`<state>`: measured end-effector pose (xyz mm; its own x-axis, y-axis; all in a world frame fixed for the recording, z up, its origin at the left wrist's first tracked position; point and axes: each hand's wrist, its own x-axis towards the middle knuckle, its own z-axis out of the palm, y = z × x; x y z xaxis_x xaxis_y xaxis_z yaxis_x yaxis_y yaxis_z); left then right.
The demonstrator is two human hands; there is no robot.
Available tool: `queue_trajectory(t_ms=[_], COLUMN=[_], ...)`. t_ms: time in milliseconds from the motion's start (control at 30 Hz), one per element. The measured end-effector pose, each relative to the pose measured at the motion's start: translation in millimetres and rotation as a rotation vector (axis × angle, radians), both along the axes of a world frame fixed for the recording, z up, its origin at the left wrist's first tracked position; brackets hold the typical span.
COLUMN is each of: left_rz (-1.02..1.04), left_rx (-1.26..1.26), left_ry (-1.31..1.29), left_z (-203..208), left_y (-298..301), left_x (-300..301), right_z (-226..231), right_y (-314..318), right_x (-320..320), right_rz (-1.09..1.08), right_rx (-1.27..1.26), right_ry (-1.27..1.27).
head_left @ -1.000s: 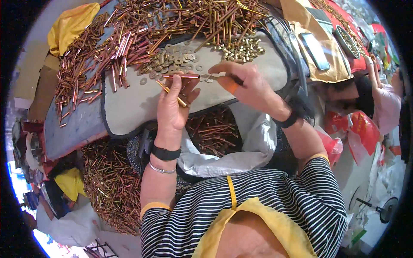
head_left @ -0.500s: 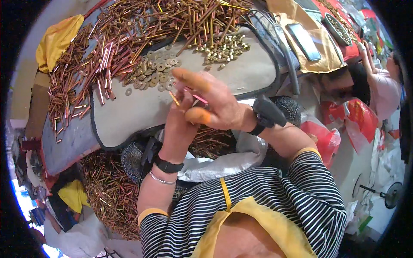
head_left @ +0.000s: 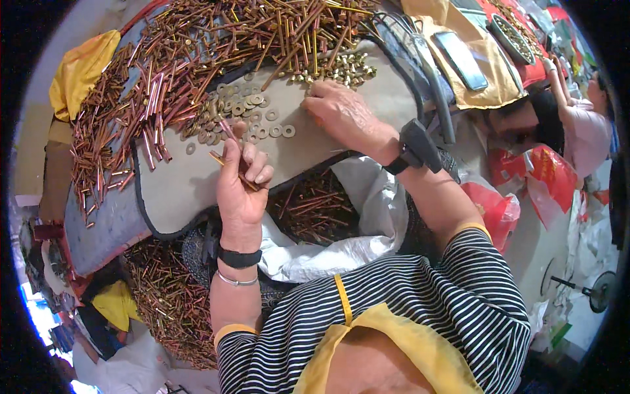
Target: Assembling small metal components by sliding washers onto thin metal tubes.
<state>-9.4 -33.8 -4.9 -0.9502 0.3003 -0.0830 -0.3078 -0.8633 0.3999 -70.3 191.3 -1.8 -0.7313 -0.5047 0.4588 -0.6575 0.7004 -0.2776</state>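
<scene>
My left hand point(head_left: 244, 174) is raised above the front of the grey mat point(head_left: 177, 190), closed around slim copper-coloured bolts point(head_left: 228, 129). One points up past the thumb and another crosses the palm. My right hand point(head_left: 348, 117) rests at the near edge of a heap of small brass-coloured nuts point(head_left: 357, 67). Its fingers are bent and drawn together; whatever lies under the fingertips is hidden. Flat washers point(head_left: 236, 108) lie in a pile between the hands, a few loose ones nearer the right hand.
A large heap of copper-coloured bolts point(head_left: 197, 52) covers the back and left of the table. A white sack point(head_left: 367, 223) with more bolts opens below my hands. At the right are a phone point(head_left: 461, 62), a bowl of small parts point(head_left: 512, 39) and another person point(head_left: 587, 125).
My hands have moved apart. The right went away from the left to the nuts; the left dropped back slightly, keeping the bolts. Several washers now lie loose on the mat.
</scene>
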Motion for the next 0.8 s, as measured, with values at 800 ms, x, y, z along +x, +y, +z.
queue_trajectory(t_ms=[800], left_rz=[-0.176], left_rx=[-0.726], left_ry=[0.047], left_z=[8.8], left_y=[26.2], left_x=[21.5], right_z=[22.0], right_y=[1.8], right_x=[40.8], right_rz=[0.147], right_rx=[-0.806], right_ry=[-0.739])
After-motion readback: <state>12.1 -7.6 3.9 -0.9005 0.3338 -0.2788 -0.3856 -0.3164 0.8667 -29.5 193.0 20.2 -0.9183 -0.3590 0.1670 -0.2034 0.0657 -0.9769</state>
